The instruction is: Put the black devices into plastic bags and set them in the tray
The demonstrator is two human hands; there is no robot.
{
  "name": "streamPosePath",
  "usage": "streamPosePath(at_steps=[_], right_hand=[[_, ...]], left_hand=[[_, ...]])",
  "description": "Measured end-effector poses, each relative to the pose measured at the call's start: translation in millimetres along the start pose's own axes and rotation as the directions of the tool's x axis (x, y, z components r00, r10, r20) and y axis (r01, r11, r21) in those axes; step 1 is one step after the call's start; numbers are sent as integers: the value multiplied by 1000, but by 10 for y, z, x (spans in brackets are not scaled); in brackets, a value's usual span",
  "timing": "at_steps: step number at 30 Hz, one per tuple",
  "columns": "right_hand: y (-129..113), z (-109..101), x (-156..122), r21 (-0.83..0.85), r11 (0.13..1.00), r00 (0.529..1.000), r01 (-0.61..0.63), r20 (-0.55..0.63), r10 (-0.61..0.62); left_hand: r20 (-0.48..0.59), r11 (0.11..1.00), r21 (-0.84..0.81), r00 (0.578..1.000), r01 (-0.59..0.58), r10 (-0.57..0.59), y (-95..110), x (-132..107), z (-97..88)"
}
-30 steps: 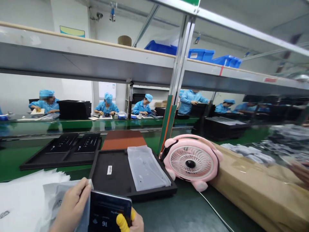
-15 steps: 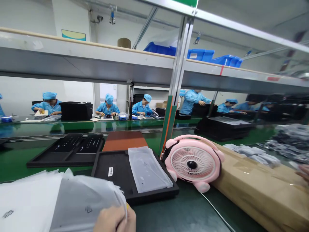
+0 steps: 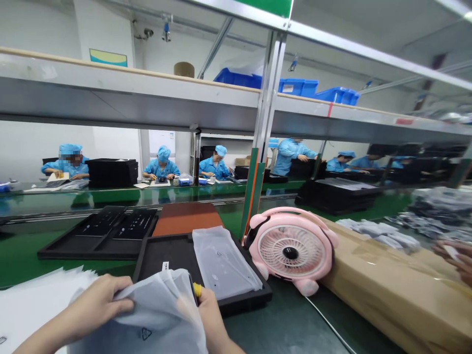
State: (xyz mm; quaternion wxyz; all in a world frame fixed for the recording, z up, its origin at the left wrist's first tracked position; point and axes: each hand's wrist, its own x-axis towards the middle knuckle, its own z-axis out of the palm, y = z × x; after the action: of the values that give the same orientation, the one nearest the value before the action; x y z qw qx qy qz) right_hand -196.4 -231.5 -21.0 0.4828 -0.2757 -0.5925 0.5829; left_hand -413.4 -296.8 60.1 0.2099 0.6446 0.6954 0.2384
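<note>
Two hands on one frosted translucent plastic bag [image 3: 155, 314], held low at the near edge of the green table [image 3: 287, 324]. Bag judged light, limp and slippery; best pinched at the mouth edges. Left hand [image 3: 98, 305] pinches its upper left edge, fingers curled over. Right hand [image 3: 208, 309], a yellow finger cot [image 3: 197, 289] on one fingertip, grips the right edge, thumb hidden behind film.

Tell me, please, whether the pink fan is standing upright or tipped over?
Upright. The fan stands on its two small feet on the bench, its grille facing the camera and its handle arching over the top.
</note>
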Motion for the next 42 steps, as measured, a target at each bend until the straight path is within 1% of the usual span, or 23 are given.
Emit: streamPosePath(at_steps=[1,3,4,5,6,8,10,11,12,13,15,17,20,22,23,26,28,29,32,35,37,39,42], right_hand=[[-63,-77,38,27,1000,995,2,98,-4],[-176,-252,112,80,997,951,3,309,-28],[-222,-341,151,53,998,921,34,386,-52],[-261,-425,193,-26,996,889,81,453,-60],[-294,-505,242,-147,978,864,147,500,-54],[-367,-647,370,-375,875,838,308,542,-62],[-490,-771,536,-474,756,806,451,580,-117],[-578,-824,626,-477,724,793,498,588,-159],[-683,-864,714,-473,705,792,528,574,-208],[-795,-887,795,-475,700,807,534,534,-253],[-993,-855,930,-511,711,867,483,395,-305],[-1091,-706,1035,-565,721,915,401,277,-293],[-1030,-420,1192,-630,712,950,312,213,-228],[-943,-359,1294,-645,714,959,274,122,-258],[-904,-394,1328,-645,721,955,253,49,-292],[-761,-691,1263,-616,756,912,220,-145,-383],[-574,-933,1048,-604,767,899,218,-182,-399],[-445,-1039,900,-611,763,899,210,-187,-397],[-5,-1285,415,-657,742,860,133,-295,-415],[342,-1488,57,-702,711,785,38,-419,-456],[501,-1621,-50,-724,689,729,-22,-483,-485],[648,-1745,-62,-739,670,676,-76,-532,-510],[903,-1913,23,-812,564,620,-148,-521,-587]], left_hand=[[-9,999,-52,1000,-5,5,-38,7,20],[-151,987,-160,988,4,-28,-137,17,89],[-209,980,-199,976,17,-60,-190,21,117],[-254,972,-231,963,34,-94,-241,24,134],[-276,966,-255,953,50,-123,-287,28,142],[-274,953,-294,949,72,-157,-358,36,153],[-259,935,-343,948,89,-185,-416,49,199],[-250,922,-376,948,94,-199,-444,59,244],[-241,905,-414,947,99,-214,-474,72,303],[-235,885,-453,944,104,-231,-502,88,373],[-222,849,-517,940,112,-260,-546,130,525],[-201,820,-559,940,121,-276,-554,185,667],[-155,791,-601,953,117,-259,-502,299,822],[-144,766,-632,953,120,-268,-464,398,889],[-144,740,-661,947,124,-288,-456,453,912],[-120,622,-764,909,173,-400,-489,638,936],[-92,573,-786,873,233,-480,-538,771,913],[-84,577,-773,859,264,-505,-561,838,896],[-113,669,-674,852,313,-511,-586,1022,865],[-228,800,-521,855,296,-465,-539,1116,939],[-321,872,-417,856,256,-405,-511,1101,1031],[-412,927,-303,847,220,-335,-543,1041,1099],[-486,965,9,844,263,-225,-745,974,1051]])
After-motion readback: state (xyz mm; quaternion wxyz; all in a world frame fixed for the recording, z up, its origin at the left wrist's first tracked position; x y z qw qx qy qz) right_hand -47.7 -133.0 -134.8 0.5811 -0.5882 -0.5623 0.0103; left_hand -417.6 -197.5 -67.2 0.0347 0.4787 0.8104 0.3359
